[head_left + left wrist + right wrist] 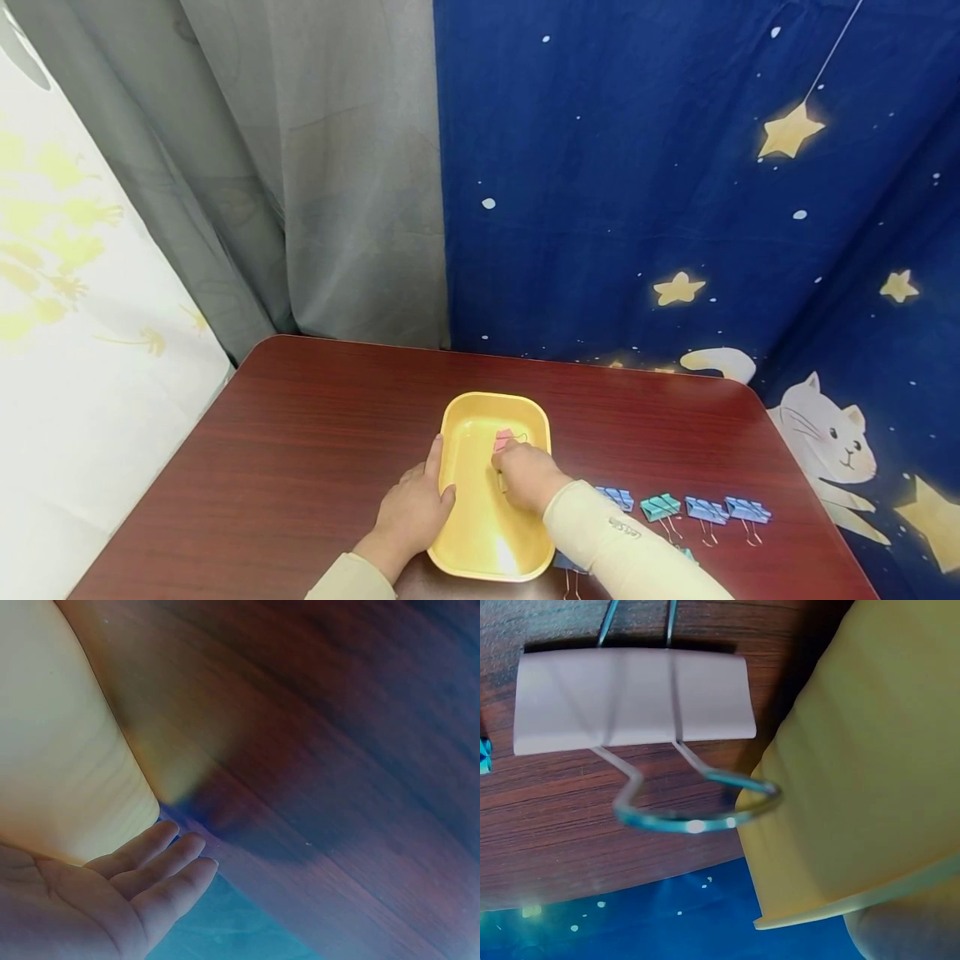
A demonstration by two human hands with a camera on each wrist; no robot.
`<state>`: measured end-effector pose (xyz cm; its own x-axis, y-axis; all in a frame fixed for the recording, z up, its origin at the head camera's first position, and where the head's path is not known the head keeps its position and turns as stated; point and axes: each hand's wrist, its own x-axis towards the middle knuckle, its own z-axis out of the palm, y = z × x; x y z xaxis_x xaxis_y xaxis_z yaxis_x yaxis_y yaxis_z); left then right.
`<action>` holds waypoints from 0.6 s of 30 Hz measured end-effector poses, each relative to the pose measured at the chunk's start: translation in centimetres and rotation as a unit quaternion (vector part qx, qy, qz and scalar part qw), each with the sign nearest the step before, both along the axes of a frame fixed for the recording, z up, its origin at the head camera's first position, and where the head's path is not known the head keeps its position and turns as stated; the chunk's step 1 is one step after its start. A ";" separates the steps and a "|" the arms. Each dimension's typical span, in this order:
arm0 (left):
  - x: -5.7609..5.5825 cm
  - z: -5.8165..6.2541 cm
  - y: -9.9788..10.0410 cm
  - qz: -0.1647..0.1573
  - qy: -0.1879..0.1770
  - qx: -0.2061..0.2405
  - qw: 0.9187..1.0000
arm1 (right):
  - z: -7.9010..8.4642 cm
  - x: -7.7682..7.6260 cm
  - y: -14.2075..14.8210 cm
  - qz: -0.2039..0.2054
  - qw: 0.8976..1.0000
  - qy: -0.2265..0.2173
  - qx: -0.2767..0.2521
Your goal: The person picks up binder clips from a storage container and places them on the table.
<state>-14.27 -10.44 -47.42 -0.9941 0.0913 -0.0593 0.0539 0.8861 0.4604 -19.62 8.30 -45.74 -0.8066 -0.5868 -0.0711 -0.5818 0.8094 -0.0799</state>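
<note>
A yellow plastic tray (491, 533) sits near the table's front. My left hand (412, 508) rests against its left side, index finger along the outer wall and thumb at the rim. In the left wrist view, several fingers (169, 889) of that hand extend loosely beside the tray wall (82, 742). Inside the tray, my right hand (531, 475) pinches a pink binder clip (504, 437), whose lower part the fingers hide. In the right wrist view, a pale-looking binder clip (634, 697) lies on the table beside the tray wall (862, 757); part of my right hand (900, 930) shows below the rim.
Right of the tray lie blue binder clips (707, 510) and teal binder clips (660, 507), partly covered by my right sleeve (630, 542). The dark red wooden table (337, 417) ends at a grey curtain (360, 183) and a blue starry curtain (600, 208).
</note>
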 end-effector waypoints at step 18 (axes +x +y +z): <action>0.0 -0.1 0.1 0.001 -0.003 -0.001 1.000 | 1.1 0.5 0.6 0.015 0.999 -0.043 -0.027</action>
